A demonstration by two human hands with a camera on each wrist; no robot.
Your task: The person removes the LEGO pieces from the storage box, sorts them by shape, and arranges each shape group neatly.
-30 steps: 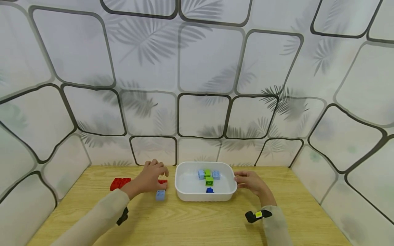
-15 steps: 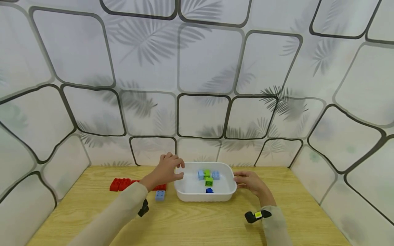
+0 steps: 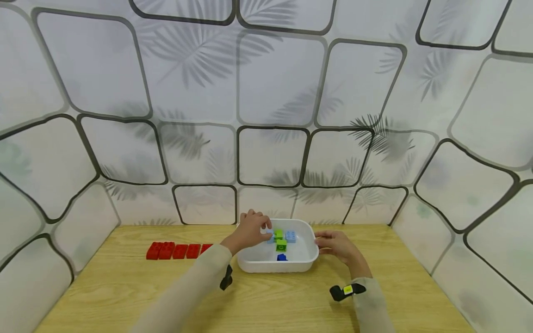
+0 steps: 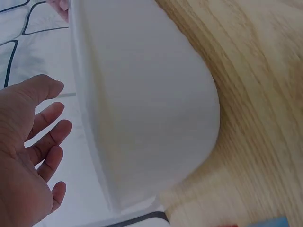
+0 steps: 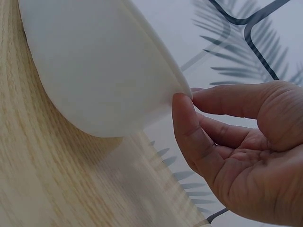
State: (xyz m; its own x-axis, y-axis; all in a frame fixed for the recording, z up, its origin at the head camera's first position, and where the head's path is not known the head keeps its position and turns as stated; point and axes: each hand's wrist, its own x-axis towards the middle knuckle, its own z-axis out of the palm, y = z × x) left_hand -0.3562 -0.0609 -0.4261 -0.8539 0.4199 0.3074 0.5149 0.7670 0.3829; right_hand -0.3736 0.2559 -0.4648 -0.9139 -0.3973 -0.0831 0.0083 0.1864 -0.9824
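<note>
A white plastic tub (image 3: 275, 267) stands on the table with light blue (image 3: 290, 237), green (image 3: 281, 245) and dark blue (image 3: 281, 257) toy building bricks inside. Over the tub's left part hovers my left hand (image 3: 251, 230), fingers loosely bent and nothing between them; it partly covers a light blue brick. In the left wrist view, that hand (image 4: 28, 151) is apart from the tub's rim. At the tub's right end, my right hand (image 3: 339, 246) pinches the rim between thumb and fingers, as the right wrist view shows (image 5: 246, 151).
A row of red bricks (image 3: 180, 251) lies left of the tub, its right end hidden behind my left sleeve. A light blue brick (image 4: 270, 222) shows at the bottom of the left wrist view. A patterned curtain (image 3: 275, 157) rises behind the wooden table (image 3: 291, 300).
My left hand has moved right, from above the bricks on the table to over the tub. My right hand has stayed at the tub's rim.
</note>
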